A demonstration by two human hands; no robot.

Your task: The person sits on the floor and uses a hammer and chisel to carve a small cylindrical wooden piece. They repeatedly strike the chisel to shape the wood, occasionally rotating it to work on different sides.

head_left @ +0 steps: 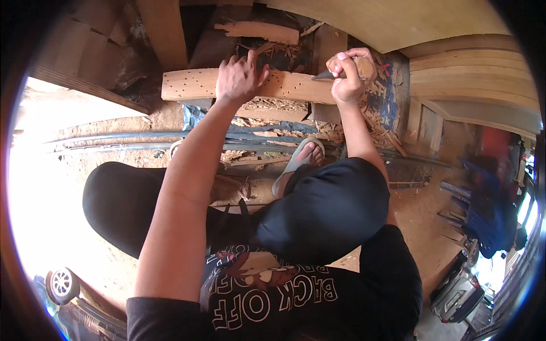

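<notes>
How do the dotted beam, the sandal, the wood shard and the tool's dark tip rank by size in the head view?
1. Dotted beam
2. Sandal and wood shard: too alike to rank
3. Dark tip

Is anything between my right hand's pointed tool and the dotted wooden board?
Nothing visible blocks it: the pointed tool in your right hand has its tip over the dotted wooden board, and your left hand rests farther left on it.
</notes>
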